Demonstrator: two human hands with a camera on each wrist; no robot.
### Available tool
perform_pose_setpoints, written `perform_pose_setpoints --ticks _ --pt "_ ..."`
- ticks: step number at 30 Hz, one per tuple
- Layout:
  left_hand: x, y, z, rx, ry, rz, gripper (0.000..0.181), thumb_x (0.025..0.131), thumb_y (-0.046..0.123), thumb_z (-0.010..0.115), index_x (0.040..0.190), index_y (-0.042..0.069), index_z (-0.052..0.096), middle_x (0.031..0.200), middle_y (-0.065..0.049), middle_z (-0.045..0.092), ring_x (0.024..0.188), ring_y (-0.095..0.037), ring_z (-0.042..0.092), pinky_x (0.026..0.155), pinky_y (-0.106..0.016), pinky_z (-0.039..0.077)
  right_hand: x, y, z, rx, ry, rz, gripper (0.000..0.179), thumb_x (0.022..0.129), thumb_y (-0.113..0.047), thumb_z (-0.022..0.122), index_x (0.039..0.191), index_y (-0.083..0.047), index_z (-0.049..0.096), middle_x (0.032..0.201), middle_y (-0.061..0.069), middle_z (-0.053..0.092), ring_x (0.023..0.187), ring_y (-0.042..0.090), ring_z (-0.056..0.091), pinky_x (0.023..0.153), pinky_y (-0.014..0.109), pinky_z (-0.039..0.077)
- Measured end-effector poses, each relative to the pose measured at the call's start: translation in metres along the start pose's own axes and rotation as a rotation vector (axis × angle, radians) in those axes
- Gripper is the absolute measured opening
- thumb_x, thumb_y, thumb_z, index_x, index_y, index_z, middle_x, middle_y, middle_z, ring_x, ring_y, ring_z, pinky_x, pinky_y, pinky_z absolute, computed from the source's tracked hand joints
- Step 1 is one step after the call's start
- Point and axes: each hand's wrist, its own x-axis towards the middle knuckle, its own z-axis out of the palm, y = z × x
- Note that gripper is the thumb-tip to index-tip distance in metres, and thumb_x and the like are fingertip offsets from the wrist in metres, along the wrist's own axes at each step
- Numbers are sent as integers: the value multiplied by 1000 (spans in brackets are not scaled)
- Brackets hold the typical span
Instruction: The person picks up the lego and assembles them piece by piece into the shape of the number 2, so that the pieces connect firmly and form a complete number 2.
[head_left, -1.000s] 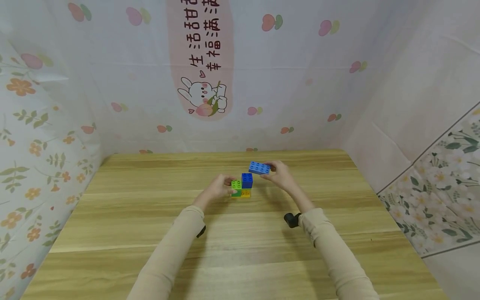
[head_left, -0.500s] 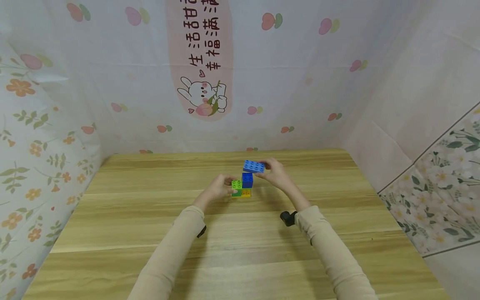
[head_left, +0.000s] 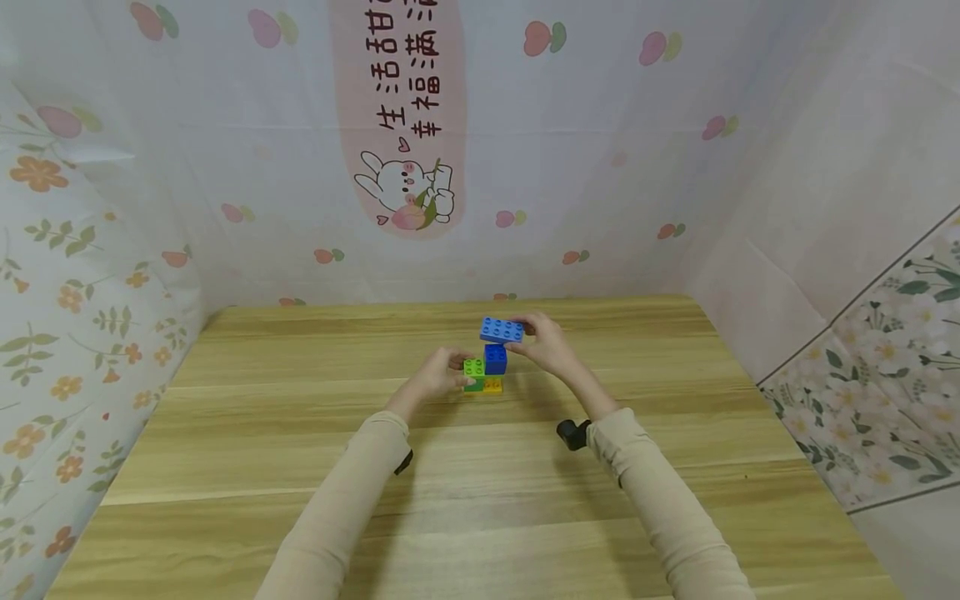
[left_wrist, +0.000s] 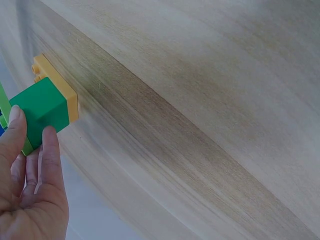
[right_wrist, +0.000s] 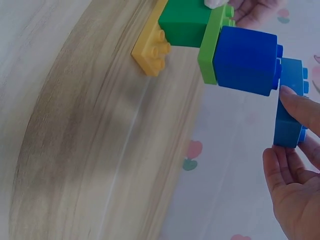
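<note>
A stack of toy building bricks stands on the table. At its base is a flat yellow brick (left_wrist: 62, 82), with a green brick (left_wrist: 45, 107) on one end. A flat lime brick (right_wrist: 212, 55) lies over the green one and juts sideways, carrying a dark blue brick (right_wrist: 246, 60). My left hand (head_left: 435, 374) holds the green and lime bricks between thumb and fingers. With my right hand (head_left: 549, 343) I pinch a flat light-blue brick (head_left: 501, 330) by one end, close over the dark blue brick's studs, slightly tilted in the head view.
The wooden table (head_left: 300, 442) stretches around the stack. Behind it hangs a printed white curtain (head_left: 600, 167), with patterned cloth on both sides. A black wrist-camera piece (head_left: 573, 434) sticks out at my right sleeve.
My right hand has carried the light-blue brick left, from right of the stack to above the dark blue brick. The left hand and the stack stay in place.
</note>
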Motion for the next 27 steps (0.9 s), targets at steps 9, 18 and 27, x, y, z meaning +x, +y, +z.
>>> perform_pose_setpoints --ticks 9,18,27 --pt "1 1 0 -13 -4 -7 45 85 7 63 127 0 50 128 -17 53 117 -31 50 101 -42 42 -1 -9 2 6 -33 3 46 83 -16 67 125 -3 53 121 18 51 113 36 50 96 46 45" --pt "-1 0 -1 -9 1 -26 45 85 9 64 127 1 51 129 -15 53 118 -30 49 100 -42 43 -2 -11 4 -10 -58 -44 45 83 -16 68 123 -3 54 121 17 52 110 33 52 95 44 46" --pt "0 -1 0 -18 -3 -15 44 85 7 64 126 -1 50 128 -17 53 117 -31 50 100 -43 42 -4 -9 6 -15 -93 -78 45 82 -16 68 123 -3 54 120 16 53 109 32 53 94 44 46"
